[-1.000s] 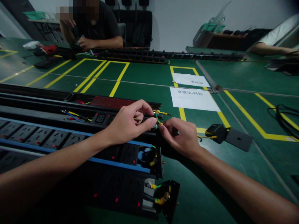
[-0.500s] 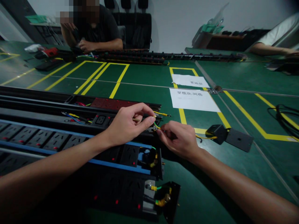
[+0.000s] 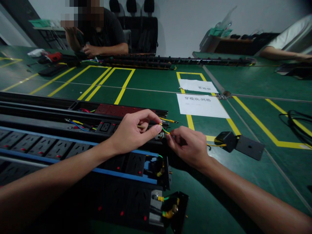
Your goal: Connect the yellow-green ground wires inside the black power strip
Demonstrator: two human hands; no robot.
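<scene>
My left hand [image 3: 133, 131] pinches the yellow ring end of a thin green-yellow wire [image 3: 164, 130] over the right end of a long black power strip [image 3: 80, 125]. Just to the right, my right hand [image 3: 188, 146] pinches the same wire, fingers curled. The wire runs on toward a black end cap [image 3: 227, 140] lying on the green mat. Nearer to me lie two more strips: a blue-edged strip [image 3: 73, 152] and a black strip [image 3: 126, 201] whose open end shows yellow wire terminals [image 3: 168, 209].
Two white paper labels [image 3: 201, 104] lie on the green table [image 3: 151, 81] marked with yellow lines. A person sits at the far left behind more strips [image 3: 146, 60]. Another person's arm [image 3: 282, 53] rests at far right. A black cable coil [image 3: 298, 122] lies at right.
Both hands stay at the strip's end. My right hand has shifted slightly left along the wire, and the wire's loop between the hands has flattened.
</scene>
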